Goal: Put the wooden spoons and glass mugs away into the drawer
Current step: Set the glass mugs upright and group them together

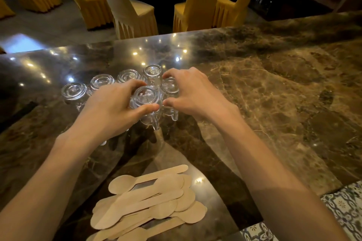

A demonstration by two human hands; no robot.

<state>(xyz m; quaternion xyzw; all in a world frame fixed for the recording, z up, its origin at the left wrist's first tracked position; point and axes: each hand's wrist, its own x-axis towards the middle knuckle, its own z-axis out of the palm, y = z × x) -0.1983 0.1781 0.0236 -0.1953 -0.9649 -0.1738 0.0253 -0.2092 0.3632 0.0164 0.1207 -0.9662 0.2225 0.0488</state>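
Head view: left hand [109, 107] grips the near mug [144, 97], right hand [194, 94] the farther mug [170, 85].

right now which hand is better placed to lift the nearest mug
Left: the left hand curls round the nearest mug, while the right hand wraps the mug beside it.

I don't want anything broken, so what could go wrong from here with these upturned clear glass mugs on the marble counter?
The left hand grips one upturned clear glass mug, the right hand the neighbouring mug; lifting both could knock them together or against the mug behind. Either might slip onto the hard brown marble counter. The pile of flat wooden spoons between the forearms could be swept off.
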